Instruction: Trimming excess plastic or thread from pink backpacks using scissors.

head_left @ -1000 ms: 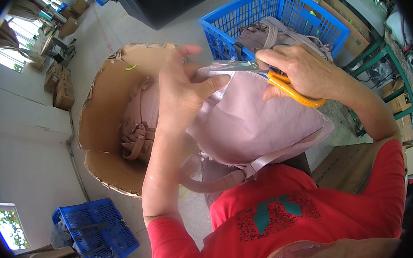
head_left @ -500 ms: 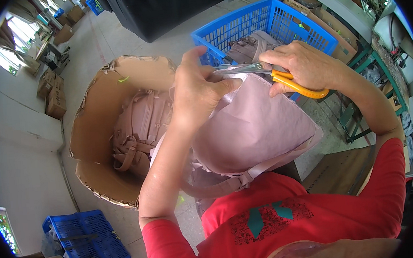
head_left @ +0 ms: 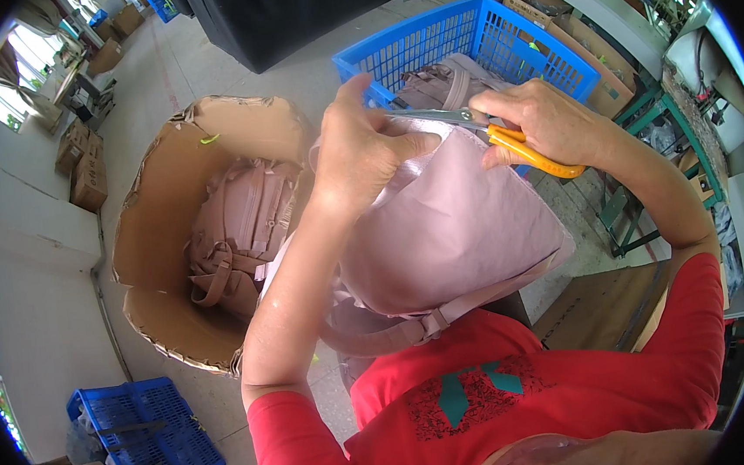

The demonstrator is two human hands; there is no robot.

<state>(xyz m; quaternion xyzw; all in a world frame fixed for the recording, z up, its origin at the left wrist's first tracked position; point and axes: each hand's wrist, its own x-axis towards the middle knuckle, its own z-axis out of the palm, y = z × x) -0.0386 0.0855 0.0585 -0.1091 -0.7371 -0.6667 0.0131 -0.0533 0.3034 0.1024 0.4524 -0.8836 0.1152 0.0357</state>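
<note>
A pale pink bag [head_left: 449, 218] with a strap and buckle lies across my lap, its upper edge raised between my hands. My left hand [head_left: 357, 151] pinches that edge, thumb on the near side, the other fingers partly hidden behind. In my right hand [head_left: 547, 122] are scissors [head_left: 527, 146] with orange handles, the fingers closed round the grips. Their metal blades point left along the bag's top edge, toward my left fingers. Whether the blades touch the fabric I cannot tell.
On my left stands a large cardboard box [head_left: 148, 224] with a ragged rim, holding pink bags [head_left: 243, 208]. Beyond my hands a blue plastic basket [head_left: 555, 65] holds more pink bags. Another blue basket [head_left: 157, 442] is at lower left. A green metal frame [head_left: 688, 138] stands at right.
The scissors' blades look more closed than before, still at the bag's top edge. The whole view has shifted slightly; both hands keep nearly the same hold.
</note>
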